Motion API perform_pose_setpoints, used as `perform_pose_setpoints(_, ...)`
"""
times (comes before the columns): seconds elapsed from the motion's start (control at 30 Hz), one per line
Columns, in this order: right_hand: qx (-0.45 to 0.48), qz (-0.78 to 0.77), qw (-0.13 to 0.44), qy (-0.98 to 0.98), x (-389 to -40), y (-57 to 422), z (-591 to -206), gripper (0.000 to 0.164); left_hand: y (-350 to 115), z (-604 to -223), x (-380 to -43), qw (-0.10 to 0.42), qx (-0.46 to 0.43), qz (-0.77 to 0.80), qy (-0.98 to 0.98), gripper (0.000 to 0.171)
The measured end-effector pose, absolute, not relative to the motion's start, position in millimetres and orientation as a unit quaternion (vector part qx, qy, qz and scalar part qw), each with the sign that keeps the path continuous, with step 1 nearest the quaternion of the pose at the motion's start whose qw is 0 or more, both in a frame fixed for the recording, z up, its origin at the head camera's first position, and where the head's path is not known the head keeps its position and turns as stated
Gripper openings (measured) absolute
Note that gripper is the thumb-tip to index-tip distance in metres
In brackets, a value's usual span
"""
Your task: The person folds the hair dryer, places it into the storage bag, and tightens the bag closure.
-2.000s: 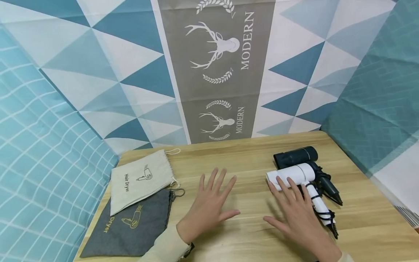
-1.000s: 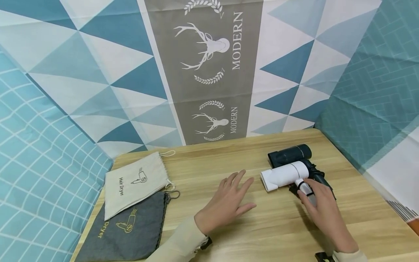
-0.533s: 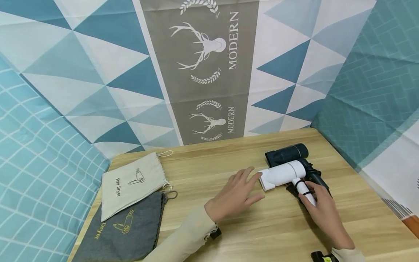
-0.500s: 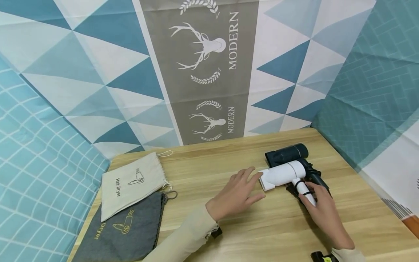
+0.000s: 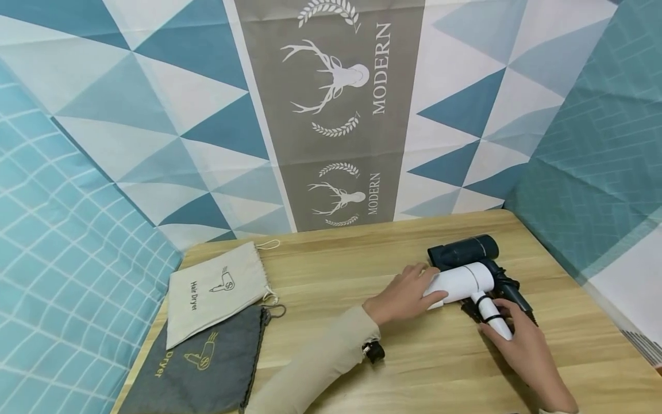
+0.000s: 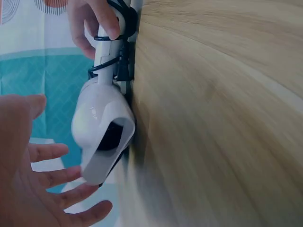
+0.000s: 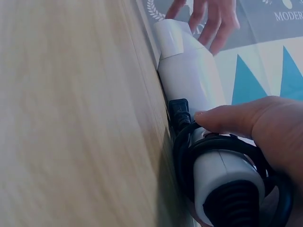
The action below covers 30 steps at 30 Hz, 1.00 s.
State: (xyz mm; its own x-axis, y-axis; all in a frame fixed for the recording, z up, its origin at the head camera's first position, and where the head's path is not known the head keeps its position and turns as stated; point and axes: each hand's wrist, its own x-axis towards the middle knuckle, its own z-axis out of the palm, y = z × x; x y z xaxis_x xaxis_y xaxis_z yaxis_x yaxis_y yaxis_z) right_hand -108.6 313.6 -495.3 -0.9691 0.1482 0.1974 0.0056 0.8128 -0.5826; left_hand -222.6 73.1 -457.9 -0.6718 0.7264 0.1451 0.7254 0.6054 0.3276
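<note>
A white hair dryer lies on the right of the wooden table, its black cord wound round the handle. My right hand holds that handle, and the thumb presses on it near the cord and plug in the right wrist view. At the nozzle end is my left hand, its fingers spread and loosely bent beside the nozzle. Whether the fingertips touch the nozzle I cannot tell. Just behind lies a black hair dryer, its handle partly covered by the white one.
On the table's left a beige drawstring bag marked "Hair Dryer" overlaps a dark grey drawstring bag. The wooden table ends at patterned cloth walls at the back and sides.
My right hand has come down onto the white hair dryer's handle and taken hold of it. My left hand has moved right, up to the nozzle. The bags have stayed put.
</note>
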Motion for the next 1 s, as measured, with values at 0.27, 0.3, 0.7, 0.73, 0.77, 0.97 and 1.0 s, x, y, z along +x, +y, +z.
perform_pose_setpoints(0.27, -0.069, 0.326, 0.116, -0.936, -103.4, 306.9, -500.7, 0.068, 91.5, -470.6, -235.2, 0.093, 0.382, 0.271, 0.878, 0.064)
perform_pose_setpoints(0.3, -0.070, 0.330, 0.122, -0.934, -103.4, 305.5, -501.8, 0.067, 93.4, -472.0, -237.0, 0.093, 0.377, 0.275, 0.880, 0.063)
perform_pose_setpoints(0.7, -0.081, 0.337, 0.203, -0.916, -107.1, 311.5, -502.2, 0.047, 108.5, -479.4, -244.6, 0.068, 0.354, 0.306, 0.881, 0.062)
perform_pose_setpoints(0.73, -0.080, 0.339, 0.207, -0.914, -107.7, 311.1, -502.0, 0.047, 106.4, -478.4, -245.0, 0.072, 0.352, 0.312, 0.879, 0.062)
perform_pose_setpoints(0.77, -0.079, 0.341, 0.211, -0.913, -108.0, 310.7, -501.9, 0.047, 104.5, -478.0, -245.0, 0.076, 0.351, 0.317, 0.878, 0.063)
perform_pose_setpoints(0.97, -0.074, 0.348, 0.221, -0.908, -107.3, 309.1, -501.1, 0.046, 95.9, -480.0, -246.5, 0.105, 0.354, 0.345, 0.863, 0.062)
perform_pose_setpoints(1.0, -0.072, 0.349, 0.221, -0.908, -107.0, 308.3, -501.0, 0.046, 94.1, -480.4, -246.9, 0.113, 0.351, 0.351, 0.861, 0.061)
